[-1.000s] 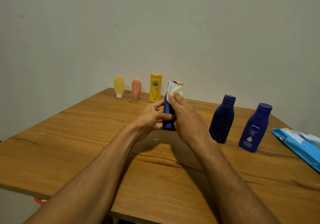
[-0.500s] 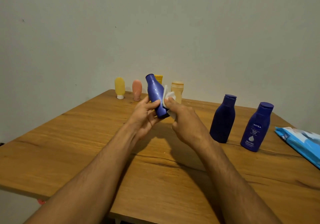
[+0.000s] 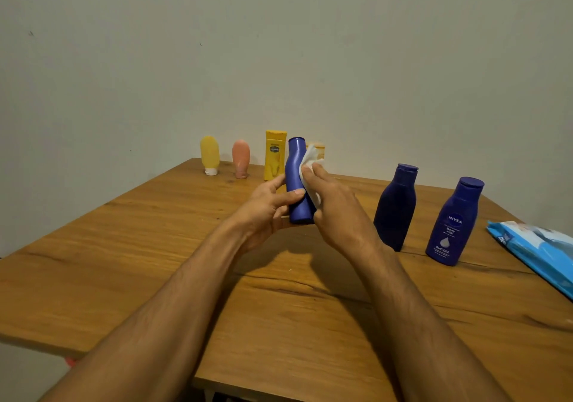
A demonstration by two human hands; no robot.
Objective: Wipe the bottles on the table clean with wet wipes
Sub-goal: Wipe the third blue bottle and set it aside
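Above the wooden table [image 3: 124,262], the left hand [image 3: 266,212] grips a blue bottle [image 3: 298,181] upright while the right hand [image 3: 336,206] pinches a wet wipe [image 3: 310,169] against it — best to turn the bottle for full coverage. Two Nivea bottles [image 3: 454,221] and the wipes pack [image 3: 539,252] stand clear to the right.

Left hand [image 3: 266,212] curls closed, thumb forward; right hand [image 3: 336,206] presses flat, both forearms extended.

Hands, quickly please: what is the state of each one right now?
Left hand: closed around the blue bottle, holding it upright.
Right hand: pressing a white wet wipe against that bottle.
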